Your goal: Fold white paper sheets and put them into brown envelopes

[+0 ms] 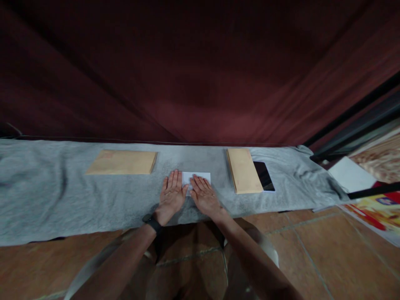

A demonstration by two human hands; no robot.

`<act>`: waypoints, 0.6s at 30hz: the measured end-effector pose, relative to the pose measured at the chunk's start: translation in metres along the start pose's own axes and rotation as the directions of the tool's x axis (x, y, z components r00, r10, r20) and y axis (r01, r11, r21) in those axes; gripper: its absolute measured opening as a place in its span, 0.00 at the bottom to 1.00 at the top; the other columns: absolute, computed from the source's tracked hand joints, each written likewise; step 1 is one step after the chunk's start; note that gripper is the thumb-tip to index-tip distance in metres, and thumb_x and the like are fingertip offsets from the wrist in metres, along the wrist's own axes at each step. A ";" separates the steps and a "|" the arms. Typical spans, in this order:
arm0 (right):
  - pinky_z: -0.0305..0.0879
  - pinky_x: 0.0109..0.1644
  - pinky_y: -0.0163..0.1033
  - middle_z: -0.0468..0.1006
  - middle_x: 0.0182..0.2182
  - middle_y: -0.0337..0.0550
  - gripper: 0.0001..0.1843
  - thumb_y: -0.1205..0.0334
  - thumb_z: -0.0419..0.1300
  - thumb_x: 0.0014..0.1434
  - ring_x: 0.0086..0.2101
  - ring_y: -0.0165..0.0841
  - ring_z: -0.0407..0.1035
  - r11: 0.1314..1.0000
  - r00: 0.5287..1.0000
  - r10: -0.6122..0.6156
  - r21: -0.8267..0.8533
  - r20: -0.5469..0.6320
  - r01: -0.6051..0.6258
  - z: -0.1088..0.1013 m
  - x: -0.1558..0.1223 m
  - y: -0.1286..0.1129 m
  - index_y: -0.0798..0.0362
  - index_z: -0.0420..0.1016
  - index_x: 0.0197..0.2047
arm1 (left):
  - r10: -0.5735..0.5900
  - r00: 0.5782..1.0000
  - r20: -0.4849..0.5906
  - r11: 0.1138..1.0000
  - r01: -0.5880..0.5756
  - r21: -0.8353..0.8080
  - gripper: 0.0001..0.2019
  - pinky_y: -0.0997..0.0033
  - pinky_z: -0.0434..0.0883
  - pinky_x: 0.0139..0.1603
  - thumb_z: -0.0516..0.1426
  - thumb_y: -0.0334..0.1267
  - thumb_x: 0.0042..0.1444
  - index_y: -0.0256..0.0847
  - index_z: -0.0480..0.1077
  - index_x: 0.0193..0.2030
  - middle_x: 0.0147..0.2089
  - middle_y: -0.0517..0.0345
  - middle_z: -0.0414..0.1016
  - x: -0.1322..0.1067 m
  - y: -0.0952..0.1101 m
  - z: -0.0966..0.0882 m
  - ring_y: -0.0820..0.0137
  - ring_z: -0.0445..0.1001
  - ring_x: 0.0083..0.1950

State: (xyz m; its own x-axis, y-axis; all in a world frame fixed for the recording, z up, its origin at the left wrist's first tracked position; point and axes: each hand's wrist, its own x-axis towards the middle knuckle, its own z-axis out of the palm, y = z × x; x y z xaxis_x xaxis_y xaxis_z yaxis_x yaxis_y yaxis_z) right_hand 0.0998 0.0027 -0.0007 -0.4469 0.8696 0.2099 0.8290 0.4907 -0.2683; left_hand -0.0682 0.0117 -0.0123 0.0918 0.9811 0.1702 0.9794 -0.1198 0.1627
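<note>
A small white folded paper (198, 177) lies on the grey cloth (62, 196) in front of me. My left hand (171, 195) lies flat with fingers stretched out, covering the paper's left edge. My right hand (203, 196) also lies flat and open, pressing on the paper's lower right part. A black band sits on my left wrist (152, 221). Neither hand grips anything.
A tan envelope stack (122, 162) lies on the cloth to the left, another tan stack (243, 170) to the right with a dark phone (264, 176) beside it. A dark red curtain (200, 71) hangs behind. Tiled floor (312, 246) and printed papers (375, 208) lie to the right.
</note>
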 end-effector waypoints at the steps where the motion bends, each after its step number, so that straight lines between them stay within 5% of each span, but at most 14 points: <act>1: 0.47 0.74 0.49 0.56 0.72 0.47 0.28 0.55 0.44 0.75 0.71 0.38 0.51 1.000 1.000 0.007 -0.012 -0.003 -0.007 0.002 -0.001 0.000 0.54 0.57 0.73 | 0.003 1.000 0.005 1.000 -0.003 -0.004 0.32 0.49 0.46 0.76 0.42 0.45 0.70 0.27 0.52 0.74 0.76 0.39 0.52 0.000 -0.001 -0.002 0.55 0.47 0.78; 12: 0.44 0.74 0.50 0.52 0.73 0.49 0.30 0.54 0.45 0.74 0.71 0.39 0.48 0.985 0.991 0.132 -0.111 0.026 -0.128 -0.001 -0.014 0.030 0.56 0.51 0.75 | -0.020 1.000 -0.023 1.000 0.020 0.017 0.28 0.42 0.49 0.74 0.41 0.43 0.70 0.37 0.57 0.73 0.76 0.45 0.55 -0.006 -0.017 -0.012 0.51 0.51 0.77; 18: 0.42 0.75 0.49 0.51 0.73 0.49 0.31 0.54 0.43 0.74 0.72 0.39 0.46 0.983 0.988 0.147 -0.116 0.053 -0.140 -0.004 -0.018 0.037 0.57 0.50 0.75 | 0.043 0.986 -0.162 0.999 -0.047 -0.019 0.29 0.44 0.47 0.76 0.41 0.42 0.70 0.30 0.55 0.74 0.77 0.40 0.51 -0.005 -0.008 -0.022 0.53 0.46 0.78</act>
State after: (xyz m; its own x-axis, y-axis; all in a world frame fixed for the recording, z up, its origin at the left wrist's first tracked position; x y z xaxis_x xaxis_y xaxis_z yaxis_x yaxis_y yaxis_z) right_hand 0.1400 0.0052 -0.0109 -0.3376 0.9338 0.1183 0.9167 0.3547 -0.1839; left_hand -0.0807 0.0048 0.0065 0.1034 0.9376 0.3320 0.9704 -0.1683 0.1731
